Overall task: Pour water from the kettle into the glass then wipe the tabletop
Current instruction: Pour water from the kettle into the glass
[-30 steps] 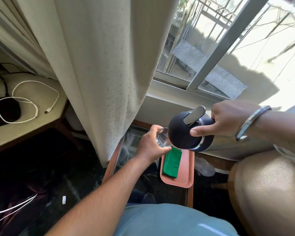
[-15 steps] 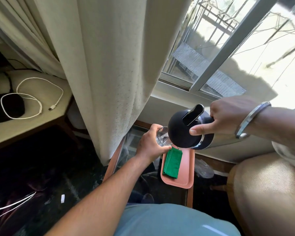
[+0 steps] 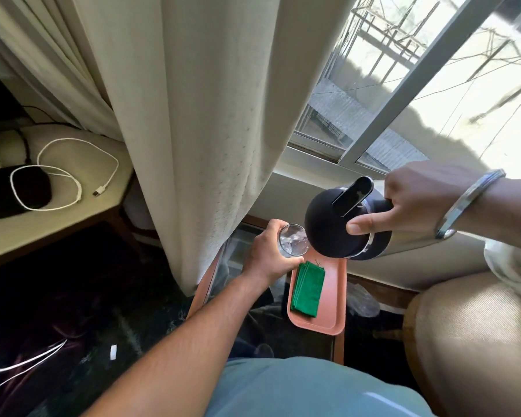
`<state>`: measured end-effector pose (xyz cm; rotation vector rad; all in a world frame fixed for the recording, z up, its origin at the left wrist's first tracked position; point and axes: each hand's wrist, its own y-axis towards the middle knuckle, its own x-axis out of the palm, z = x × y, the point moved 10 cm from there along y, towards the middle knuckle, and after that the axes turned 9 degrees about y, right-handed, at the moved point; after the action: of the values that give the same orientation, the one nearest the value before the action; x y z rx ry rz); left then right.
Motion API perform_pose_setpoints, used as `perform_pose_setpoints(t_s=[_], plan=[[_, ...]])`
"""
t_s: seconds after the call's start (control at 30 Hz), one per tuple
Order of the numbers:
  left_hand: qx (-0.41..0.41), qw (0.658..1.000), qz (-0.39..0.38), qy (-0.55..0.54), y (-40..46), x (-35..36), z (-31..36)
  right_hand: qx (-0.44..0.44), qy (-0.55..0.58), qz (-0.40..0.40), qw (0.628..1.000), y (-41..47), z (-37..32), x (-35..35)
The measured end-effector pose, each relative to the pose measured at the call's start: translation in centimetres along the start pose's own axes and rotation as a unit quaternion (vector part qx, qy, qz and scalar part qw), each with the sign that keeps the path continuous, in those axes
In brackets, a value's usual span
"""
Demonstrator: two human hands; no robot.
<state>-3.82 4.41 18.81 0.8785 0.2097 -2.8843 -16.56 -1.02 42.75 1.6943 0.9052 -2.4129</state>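
Left hand: the left hand (image 3: 266,253) reaches forward from the lower middle on a bare forearm, its fingers wrapped round the glass (image 3: 294,239).
Right hand: the right hand (image 3: 409,200) comes in from 3 o'clock with a metal bangle (image 3: 463,203) on the wrist; its fingers are closed on the kettle's handle and the thumb lies flat along the body.
Kettle: the kettle (image 3: 340,224) has a round, matt black top with a flip lid lever and a steel band lower down; it is tipped far over toward 9 o'clock, its top right against the rim of the glass.
Glass: clear, round-mouthed, held upright at the centre of the view, with glinting water inside.
Tray: a smooth salmon-pink tray (image 3: 333,296) with rounded corners lies at 6 o'clock of the kettle on the glass-topped table (image 3: 238,254).
Cloth: a folded green cloth (image 3: 309,291) with a towel-like nap lies on the tray.
Curtain: a cream woven curtain (image 3: 208,115) hangs at 12 o'clock of the left hand.
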Motion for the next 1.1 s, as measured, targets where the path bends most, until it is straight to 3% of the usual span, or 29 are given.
perform_pose_setpoints(t_s=[1.1], plan=[[0.002, 1.0, -0.017, 0.018, -0.04, 0.53, 0.3, -0.016, -0.017, -0.023, 0.999, -0.84, -0.52, -0.53]])
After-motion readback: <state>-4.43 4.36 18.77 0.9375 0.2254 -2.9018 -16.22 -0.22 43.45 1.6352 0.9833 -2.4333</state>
